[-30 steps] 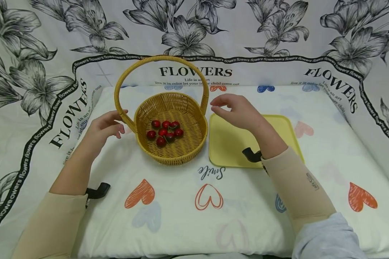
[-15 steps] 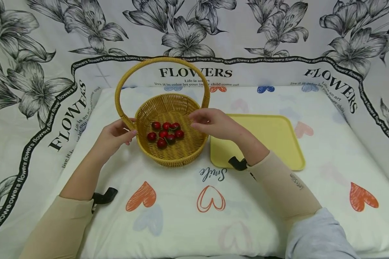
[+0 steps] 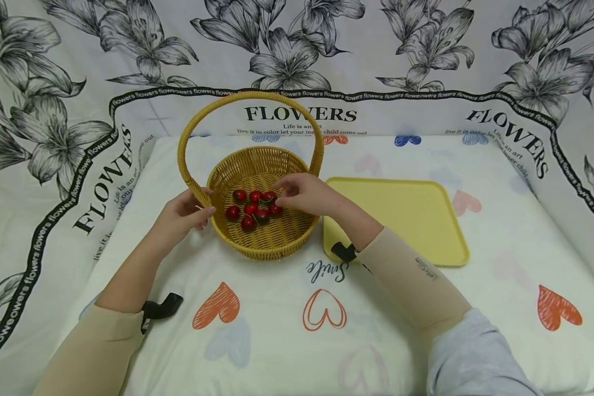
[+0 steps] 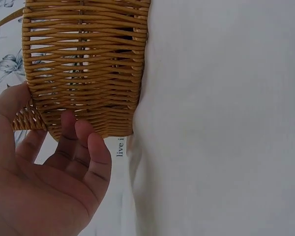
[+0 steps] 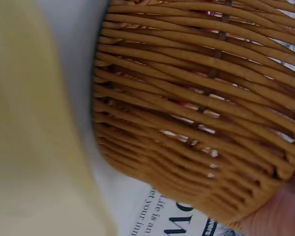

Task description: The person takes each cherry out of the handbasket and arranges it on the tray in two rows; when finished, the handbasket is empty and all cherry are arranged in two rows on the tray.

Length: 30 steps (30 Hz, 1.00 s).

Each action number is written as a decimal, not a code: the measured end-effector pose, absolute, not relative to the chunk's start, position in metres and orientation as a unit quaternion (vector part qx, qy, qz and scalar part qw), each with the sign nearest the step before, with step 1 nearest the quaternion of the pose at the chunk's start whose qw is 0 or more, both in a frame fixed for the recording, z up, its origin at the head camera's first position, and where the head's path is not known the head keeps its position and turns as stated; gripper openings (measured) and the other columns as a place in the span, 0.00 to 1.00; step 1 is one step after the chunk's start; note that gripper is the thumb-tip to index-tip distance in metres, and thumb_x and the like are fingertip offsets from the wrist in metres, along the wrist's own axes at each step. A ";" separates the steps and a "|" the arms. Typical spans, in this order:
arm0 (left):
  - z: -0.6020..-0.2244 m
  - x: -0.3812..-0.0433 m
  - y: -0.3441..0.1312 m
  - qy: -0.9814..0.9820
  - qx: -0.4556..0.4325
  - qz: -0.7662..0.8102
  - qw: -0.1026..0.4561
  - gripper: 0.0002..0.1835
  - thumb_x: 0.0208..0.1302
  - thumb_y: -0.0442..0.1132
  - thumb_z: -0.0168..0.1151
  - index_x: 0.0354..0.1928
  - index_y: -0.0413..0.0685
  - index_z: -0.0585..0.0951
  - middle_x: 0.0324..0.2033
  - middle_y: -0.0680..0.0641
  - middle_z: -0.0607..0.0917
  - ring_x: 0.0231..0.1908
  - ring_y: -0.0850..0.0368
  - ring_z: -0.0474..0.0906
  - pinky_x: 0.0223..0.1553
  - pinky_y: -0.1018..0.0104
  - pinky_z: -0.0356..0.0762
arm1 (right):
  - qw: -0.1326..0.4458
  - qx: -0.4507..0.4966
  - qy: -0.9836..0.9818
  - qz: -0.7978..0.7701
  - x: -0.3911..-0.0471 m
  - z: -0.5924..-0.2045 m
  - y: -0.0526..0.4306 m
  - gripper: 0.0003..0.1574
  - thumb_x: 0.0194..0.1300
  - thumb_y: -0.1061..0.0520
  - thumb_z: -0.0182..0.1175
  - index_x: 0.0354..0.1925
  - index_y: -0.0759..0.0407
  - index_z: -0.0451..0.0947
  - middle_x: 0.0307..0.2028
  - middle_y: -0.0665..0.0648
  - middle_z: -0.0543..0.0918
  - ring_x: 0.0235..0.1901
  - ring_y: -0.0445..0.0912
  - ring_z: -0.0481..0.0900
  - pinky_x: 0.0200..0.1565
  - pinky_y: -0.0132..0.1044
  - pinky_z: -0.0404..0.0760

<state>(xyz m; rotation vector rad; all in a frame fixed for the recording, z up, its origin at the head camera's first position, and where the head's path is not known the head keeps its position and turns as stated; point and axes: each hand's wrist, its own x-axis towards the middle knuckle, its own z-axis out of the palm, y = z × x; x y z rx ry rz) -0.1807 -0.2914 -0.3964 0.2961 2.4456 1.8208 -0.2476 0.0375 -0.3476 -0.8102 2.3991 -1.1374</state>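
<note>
Head view gives me the clearest look: a woven basket point(image 3: 259, 253) stands upright on a white cloth point(image 3: 277, 352), its tall handle point(image 3: 251, 97) arching above it. Eight red cherries point(image 3: 251, 209) that I can count lie in a loose cluster on the basket's floor, a few showing thin green stems.

I see the left hand point(image 3: 182, 215) at the basket's left side, thumb and forefinger pinching the rim where the handle meets it. My left wrist view shows the other fingers point(image 4: 99, 150) bent close to the outside of the woven wall.

Over the right part of the bowl I have the right hand point(image 3: 304, 193), its fingers bent and a gap showing between forefinger and thumb. The thumb tip is right at the rightmost cherry; I cannot tell whether they touch. From the right wrist I get mostly the basket's outer wall, with red glinting through the weave and only a blurred piece of hand at the edge.

Just beside the basket, on the right, a yellow tray point(image 3: 406, 214) lies flat, partly beneath the right forearm. Both arms wear beige sleeves point(image 3: 91, 352). Printed hearts dot the cloth, and behind it I see a floral fabric point(image 3: 287, 60) lettered "FLOWERS".
</note>
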 end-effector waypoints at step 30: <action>-0.399 -0.180 -0.292 0.792 0.078 0.604 0.052 0.23 0.75 0.39 0.63 0.67 0.44 0.71 0.42 0.45 0.83 0.36 0.48 0.79 0.33 0.64 0.82 | 0.213 -0.229 0.919 -0.239 -0.257 -0.361 -0.002 0.21 0.64 0.52 0.72 0.53 0.60 0.83 0.50 0.57 0.83 0.43 0.48 0.78 0.48 0.38 0.78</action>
